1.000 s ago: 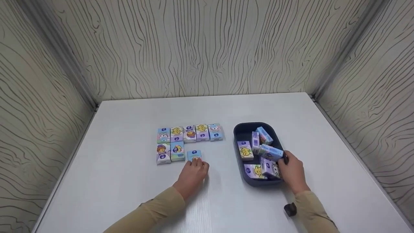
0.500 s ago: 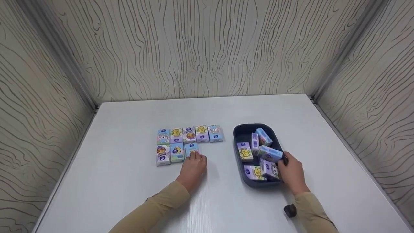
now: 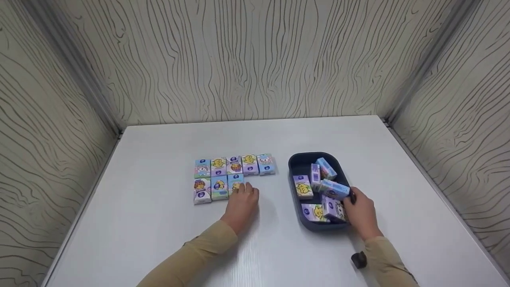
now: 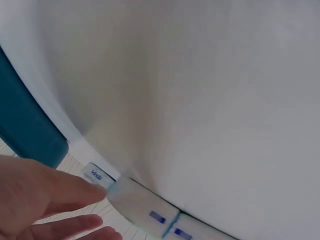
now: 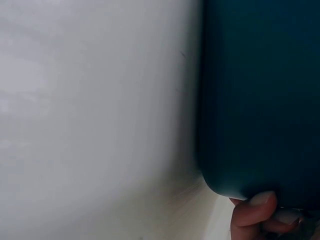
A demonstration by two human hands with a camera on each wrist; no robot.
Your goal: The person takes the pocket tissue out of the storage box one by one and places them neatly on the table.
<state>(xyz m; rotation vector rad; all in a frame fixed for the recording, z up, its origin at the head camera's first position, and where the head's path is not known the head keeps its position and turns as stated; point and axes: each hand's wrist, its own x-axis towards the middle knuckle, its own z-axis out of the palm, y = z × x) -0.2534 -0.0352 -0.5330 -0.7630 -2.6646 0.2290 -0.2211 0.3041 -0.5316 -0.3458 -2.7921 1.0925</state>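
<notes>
My left hand (image 3: 242,203) is at the lower right of a blue pocket tissue pack (image 3: 236,181), the third in the nearer row. In the left wrist view, the thumb of that hand (image 4: 55,192) is straight and close to a pack's corner; the other fingers are loosely spread. Whether the thumb touches is hard to tell. My right hand (image 3: 361,211) grips the right side of a dark blue plastic bin (image 3: 292,167), its fingers (image 5: 250,215) hooked at the edge. Several tissue packs (image 3: 303,187) lie jumbled inside the bin.
A farther row of tissue packs (image 3: 250,164) lies edge to edge behind the nearer row. On the white table (image 3: 151,223), a small black object (image 3: 359,260) sits beside the right sleeve. Wood-patterned panels (image 3: 247,59) enclose the table's back and sides.
My left hand moved the blue tissue pack up and left against its neighbour in the nearer row, then shifted slightly right off it. The right hand and bin stayed put.
</notes>
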